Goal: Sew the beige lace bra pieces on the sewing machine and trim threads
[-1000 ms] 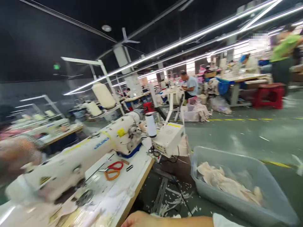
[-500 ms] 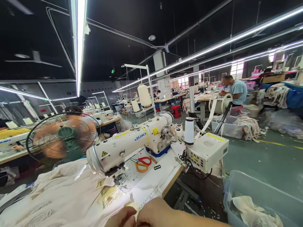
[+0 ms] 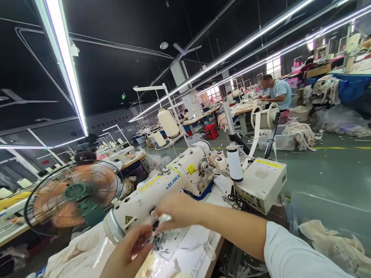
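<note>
A white Juki sewing machine point(image 3: 174, 181) stands on the table point(image 3: 199, 251) in front of me. My right hand point(image 3: 176, 210) reaches across to its needle end, fingertips pinched on a small pale piece point(image 3: 167, 217) beside the needle. Below it, my left hand point(image 3: 127, 253) is raised with fingers apart, its tips close to the presser foot point(image 3: 158, 243). Cream fabric point(image 3: 84, 247) and a clear film lie on the table under and left of the hands.
A spinning fan point(image 3: 72, 195) stands left of the machine. A white control box point(image 3: 261, 181) and thread spool point(image 3: 234, 164) sit at the right. A grey bin point(image 3: 327, 216) holds cream pieces. A person point(image 3: 278, 90) works at a far table; a red stool point(image 3: 210, 131) stands behind.
The view swung left and steadied on the machine. Both hands rose from the table's front edge to the needle area; the scissors are now hidden behind my right arm.
</note>
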`<state>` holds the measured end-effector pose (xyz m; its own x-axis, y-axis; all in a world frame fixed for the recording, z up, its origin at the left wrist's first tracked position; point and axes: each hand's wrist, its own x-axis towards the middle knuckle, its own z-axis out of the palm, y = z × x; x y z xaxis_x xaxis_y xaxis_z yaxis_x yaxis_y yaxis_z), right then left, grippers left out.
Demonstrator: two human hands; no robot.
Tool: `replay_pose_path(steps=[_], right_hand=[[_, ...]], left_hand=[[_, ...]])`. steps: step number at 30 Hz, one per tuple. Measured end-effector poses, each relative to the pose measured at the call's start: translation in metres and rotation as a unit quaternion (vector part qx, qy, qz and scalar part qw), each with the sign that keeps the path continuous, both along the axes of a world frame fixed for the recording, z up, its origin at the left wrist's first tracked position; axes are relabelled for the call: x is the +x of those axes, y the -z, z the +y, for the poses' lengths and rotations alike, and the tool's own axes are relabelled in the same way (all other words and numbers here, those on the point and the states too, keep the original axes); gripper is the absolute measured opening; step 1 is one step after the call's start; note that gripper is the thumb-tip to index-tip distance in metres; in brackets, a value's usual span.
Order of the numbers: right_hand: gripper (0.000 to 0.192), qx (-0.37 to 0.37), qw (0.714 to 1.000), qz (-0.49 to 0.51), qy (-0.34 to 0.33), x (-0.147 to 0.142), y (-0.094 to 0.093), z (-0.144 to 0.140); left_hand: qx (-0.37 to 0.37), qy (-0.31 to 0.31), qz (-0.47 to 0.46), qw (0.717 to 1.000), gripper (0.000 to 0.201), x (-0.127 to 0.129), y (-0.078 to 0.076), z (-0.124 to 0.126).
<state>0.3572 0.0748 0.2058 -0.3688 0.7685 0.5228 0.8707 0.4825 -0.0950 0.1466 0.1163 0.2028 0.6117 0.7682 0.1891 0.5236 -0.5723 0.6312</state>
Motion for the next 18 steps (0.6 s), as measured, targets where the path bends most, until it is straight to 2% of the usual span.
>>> replay_pose_path(steps=[1,4,7,9,12,15,18], right_hand=[[0.027,0.009,0.998,0.032,0.052,0.01,-0.01,0.012],[0.028,0.008,0.987,0.077,0.139,0.036,-0.033,0.054],[0.025,-0.03,0.979,0.093,0.177,0.048,-0.042,0.087],[0.024,-0.055,0.978,0.099,0.175,0.051,-0.043,0.098],[0.025,-0.067,0.978,0.127,0.154,0.052,-0.041,0.106],[0.024,-0.05,0.971,0.189,0.14,0.056,-0.039,0.113],[0.027,-0.015,0.948,0.278,0.154,0.064,-0.038,0.124]], left_hand=[[0.057,-0.02,0.006,0.998,0.04,0.003,-0.012,0.001],[0.185,-0.055,0.036,0.981,0.037,0.018,-0.046,0.004],[0.259,-0.045,0.072,0.962,0.037,0.038,-0.068,0.011],[0.289,-0.023,0.093,0.952,0.037,0.05,-0.075,0.017],[0.298,0.005,0.108,0.948,0.037,0.068,-0.079,0.03],[0.289,0.008,0.109,0.951,0.035,0.089,-0.08,0.046],[0.282,-0.002,0.114,0.953,0.033,0.114,-0.08,0.064]])
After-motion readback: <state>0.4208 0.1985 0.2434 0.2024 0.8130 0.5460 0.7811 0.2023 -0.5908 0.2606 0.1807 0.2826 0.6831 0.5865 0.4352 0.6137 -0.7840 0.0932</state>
